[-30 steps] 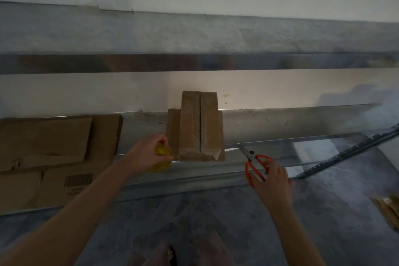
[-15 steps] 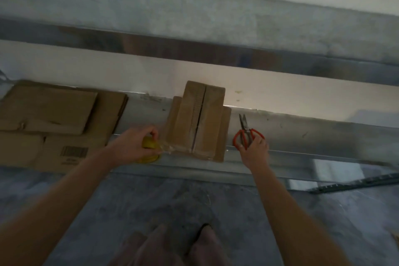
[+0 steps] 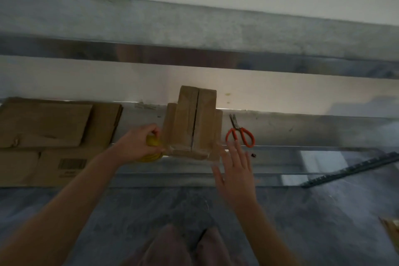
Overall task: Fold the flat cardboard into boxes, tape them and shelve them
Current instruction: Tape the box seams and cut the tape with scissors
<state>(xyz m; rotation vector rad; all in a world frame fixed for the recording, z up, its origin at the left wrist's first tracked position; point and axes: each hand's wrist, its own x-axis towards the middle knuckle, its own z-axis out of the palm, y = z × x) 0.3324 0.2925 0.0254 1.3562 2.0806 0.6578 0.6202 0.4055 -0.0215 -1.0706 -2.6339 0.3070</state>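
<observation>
On a low metal shelf [image 3: 280, 157] set against a pale wall, a small brown cardboard box [image 3: 185, 123] sits with its two top flaps folded shut, a dark seam running between them. The person's left hand [image 3: 138, 142] is curled around a yellow roll of tape [image 3: 151, 157], held just beside the box's near left corner. A glossy strip that looks like clear tape lies across the near end of the box [image 3: 187, 152]. The right hand [image 3: 235, 170] is released and holds nothing. Its fingers are spread, with the fingertips [image 3: 237, 147] near the box's near right corner; whether they touch the cardboard cannot be told through the blur.

Orange-handled scissors [image 3: 238, 128] lie on the shelf to the right of the box, apart from the right hand, blades pointing toward the wall. At the shelf's left end rests a stack of flat cardboard [image 3: 49, 127], and a barcode label [image 3: 72, 163] shows on the lowest sheet. A second metal shelf [image 3: 194, 28] runs across the view above. Below the shelf is a grey floor [image 3: 323, 211], where a dark slotted strip [image 3: 349, 168] lies at an angle on the right. Both forearms reach in from the bottom of the view.
</observation>
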